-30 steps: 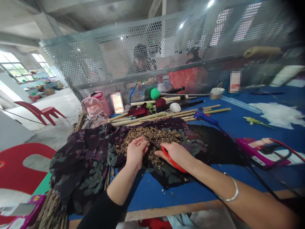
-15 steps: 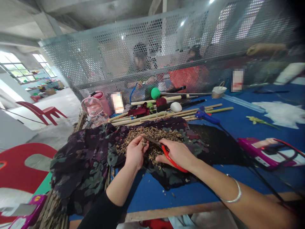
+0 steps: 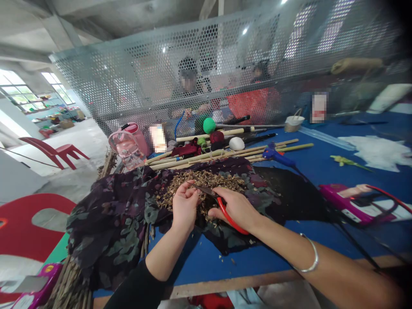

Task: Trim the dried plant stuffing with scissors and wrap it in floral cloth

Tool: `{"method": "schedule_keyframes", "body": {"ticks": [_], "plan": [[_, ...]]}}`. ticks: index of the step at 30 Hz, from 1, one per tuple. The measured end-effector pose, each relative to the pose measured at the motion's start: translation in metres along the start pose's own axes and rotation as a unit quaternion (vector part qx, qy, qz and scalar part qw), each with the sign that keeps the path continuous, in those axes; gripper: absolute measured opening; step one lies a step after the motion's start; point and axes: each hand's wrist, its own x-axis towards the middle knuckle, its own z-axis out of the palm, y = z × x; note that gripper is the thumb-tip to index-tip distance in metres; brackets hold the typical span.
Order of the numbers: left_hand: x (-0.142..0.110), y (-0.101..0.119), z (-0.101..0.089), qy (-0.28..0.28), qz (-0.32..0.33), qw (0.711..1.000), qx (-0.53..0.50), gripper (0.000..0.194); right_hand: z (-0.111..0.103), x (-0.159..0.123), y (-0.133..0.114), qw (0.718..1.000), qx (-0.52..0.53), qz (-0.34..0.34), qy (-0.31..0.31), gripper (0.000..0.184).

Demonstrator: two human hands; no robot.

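My right hand (image 3: 236, 208) is wrapped round red-handled scissors (image 3: 229, 218), with the dark blades pointing left over a heap of dry brown plant pieces (image 3: 225, 182). At the blade tips, my left hand (image 3: 185, 204) is closed in a pinch. What its fingertips hold is too small to make out. The heap rests on a dark floral cloth (image 3: 125, 223), which is spread over the blue tabletop (image 3: 206, 262) and bunched on the left.
Behind the heap lie bamboo sticks (image 3: 222, 155), a white ball (image 3: 236, 143), a green ball (image 3: 209, 125) and a blue glue gun (image 3: 278, 155). A pink bottle (image 3: 138, 139) stands back left. A purple device (image 3: 341, 204) with cables sits right. Two people are beyond the perforated metal screen (image 3: 144, 77).
Both hands stay over the heap with small shifts. My left fingers have turned slightly and the scissors have moved a little at the pinch. The camera view sways slightly.
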Motion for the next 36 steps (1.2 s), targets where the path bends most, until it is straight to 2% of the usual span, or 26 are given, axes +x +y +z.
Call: {"method": "schedule_keyframes", "body": {"ticks": [8, 12, 20, 24, 29, 36], "plan": [[0.002, 0.002, 0.000, 0.038, -0.030, 0.999, 0.012, 0.047, -0.005, 0.000, 0.001, 0.998, -0.005, 0.038, -0.042, 0.038], [0.003, 0.001, -0.001, 0.027, -0.027, 0.999, 0.007, 0.047, -0.007, 0.001, 0.001, 0.997, 0.024, 0.055, -0.056, 0.039], [0.004, 0.001, -0.001, 0.020, -0.029, 0.999, -0.042, 0.044, -0.005, 0.004, 0.008, 0.998, -0.018, 0.065, -0.016, 0.045], [0.006, 0.000, -0.002, 0.011, -0.032, 0.998, -0.051, 0.047, -0.007, 0.004, 0.004, 0.997, -0.056, 0.050, -0.017, 0.052], [0.003, 0.003, -0.002, 0.000, -0.033, 0.999, -0.019, 0.049, -0.005, 0.003, 0.004, 0.998, -0.043, 0.024, -0.027, 0.057], [0.004, 0.002, -0.002, -0.023, 0.018, 0.999, 0.027, 0.032, -0.007, 0.002, 0.010, 0.999, 0.009, -0.019, -0.040, 0.056]]}}
